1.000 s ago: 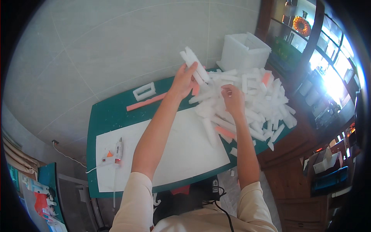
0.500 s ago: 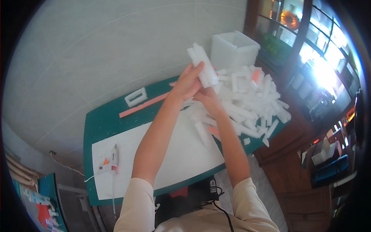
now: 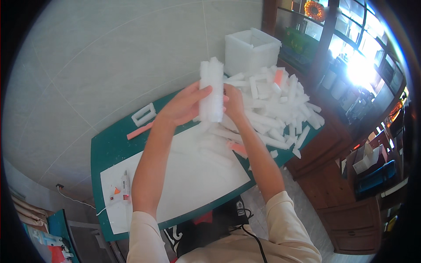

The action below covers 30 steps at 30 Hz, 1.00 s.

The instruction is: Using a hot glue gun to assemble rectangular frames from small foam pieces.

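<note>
Between my hands stands a bundle of white foam strips (image 3: 212, 94), nearly upright above the far side of the table. My left hand (image 3: 186, 104) grips it from the left, thumb lying across the near face. At its right side my right hand (image 3: 232, 103) has its fingers curled against the bundle; part of them is hidden behind it. Just right of my hands spreads a heap of white foam pieces (image 3: 267, 105), with a few pink ones among them. Below my hands lies a white board (image 3: 197, 162).
A glue gun (image 3: 125, 188) with a cord rests at the board's left. A pink strip (image 3: 139, 131) and a white foam frame (image 3: 144, 115) lie on the green table (image 3: 103, 149) near the wall. Behind the heap stands a white foam box (image 3: 247, 57). Wooden cabinets (image 3: 346, 228) flank the right.
The foam bundle has come down and left, from a tilt to nearly upright. My left hand moved left with it, and my right hand now reaches up to its right side.
</note>
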Available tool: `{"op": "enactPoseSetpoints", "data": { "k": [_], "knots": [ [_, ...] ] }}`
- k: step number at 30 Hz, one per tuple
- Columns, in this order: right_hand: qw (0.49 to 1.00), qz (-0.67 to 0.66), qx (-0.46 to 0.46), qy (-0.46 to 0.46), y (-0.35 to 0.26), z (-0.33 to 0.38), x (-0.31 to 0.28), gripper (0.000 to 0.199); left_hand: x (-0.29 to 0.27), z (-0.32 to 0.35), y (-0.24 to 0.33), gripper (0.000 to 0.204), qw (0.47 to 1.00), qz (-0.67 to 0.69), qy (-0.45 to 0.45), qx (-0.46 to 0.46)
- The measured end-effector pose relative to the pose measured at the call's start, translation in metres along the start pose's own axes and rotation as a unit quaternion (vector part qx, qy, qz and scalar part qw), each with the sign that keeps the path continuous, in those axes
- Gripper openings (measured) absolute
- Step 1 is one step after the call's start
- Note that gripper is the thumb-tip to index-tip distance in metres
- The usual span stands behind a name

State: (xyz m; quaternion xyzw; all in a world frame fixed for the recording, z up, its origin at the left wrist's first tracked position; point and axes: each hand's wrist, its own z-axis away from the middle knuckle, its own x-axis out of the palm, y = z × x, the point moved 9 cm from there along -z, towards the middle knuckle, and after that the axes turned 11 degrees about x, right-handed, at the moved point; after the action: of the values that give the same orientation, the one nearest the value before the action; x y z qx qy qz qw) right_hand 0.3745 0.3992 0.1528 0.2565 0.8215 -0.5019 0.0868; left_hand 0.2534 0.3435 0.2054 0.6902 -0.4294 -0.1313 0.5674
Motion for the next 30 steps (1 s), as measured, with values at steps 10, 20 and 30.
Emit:
{"op": "enactPoseSetpoints", "data": {
  "k": [10,20,30],
  "knots": [
    [0.976,0.193,-0.024,0.092,0.009,-0.009,-0.084,0.026,-0.077,0.084,0.057,0.051,0.907,-0.348,0.234,-0.025],
    [0.944,0.323,0.055,-0.032,0.072,-0.022,-0.183,0.049,-0.091,0.112,0.048,0.046,0.918,-0.332,0.216,0.007],
    [0.957,-0.192,0.214,-0.030,0.048,0.003,-0.214,0.039,-0.100,0.129,0.028,0.054,0.932,-0.291,0.214,0.002]
  ]
}}
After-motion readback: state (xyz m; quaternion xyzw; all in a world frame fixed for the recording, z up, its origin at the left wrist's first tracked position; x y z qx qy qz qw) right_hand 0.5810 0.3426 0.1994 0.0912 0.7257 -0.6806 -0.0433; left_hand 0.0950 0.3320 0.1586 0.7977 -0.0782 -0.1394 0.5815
